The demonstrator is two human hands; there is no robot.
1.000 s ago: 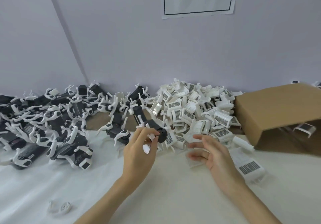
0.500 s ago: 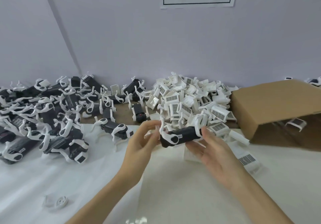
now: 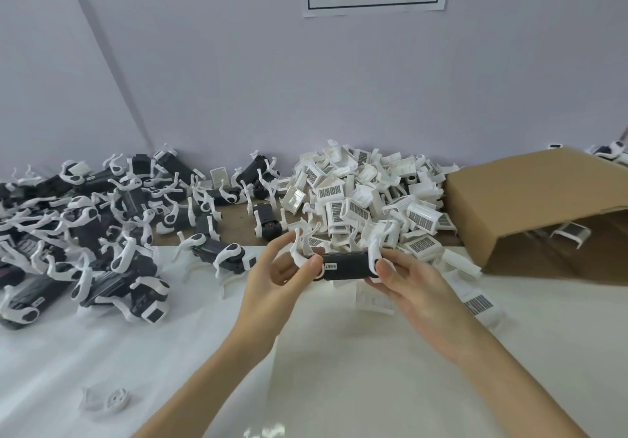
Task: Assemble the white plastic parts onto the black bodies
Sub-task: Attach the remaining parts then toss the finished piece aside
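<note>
A: What are the hands doing?

B: The left hand [image 3: 282, 267] pinches the left end of a black body [image 3: 345, 266] between thumb and fingertips, right where a white curved leg [image 3: 299, 249] sticks up. The right hand [image 3: 404, 281] grips the right end, its thumb pressed beside a second white leg [image 3: 375, 250]. The body sits level between them, lifted off the counter [image 3: 323, 352], probably so that both ends can be turned and checked.

A: So both hands are closed on it?

B: Yes, each holds one end. Whether the left fingers are pushing the leg home or only steadying it I can't say for sure; the joint is hidden behind the thumb.

A: Why hold it just there?

B: It is right in front of the supply. The heap of white plastic parts [image 3: 367, 199] lies just beyond the hands, so the next piece is a short reach away. A few labelled white parts [image 3: 479, 303] lie loose on the near right.

A: And the rest?

B: The pile of bodies with legs fitted [image 3: 102, 233] spreads across the far left, kept apart from the raw parts. A cardboard box [image 3: 530, 206] lies on its side at far right with a white part inside its mouth. A stray white disc piece [image 3: 108, 400] lies alone near left.
</note>
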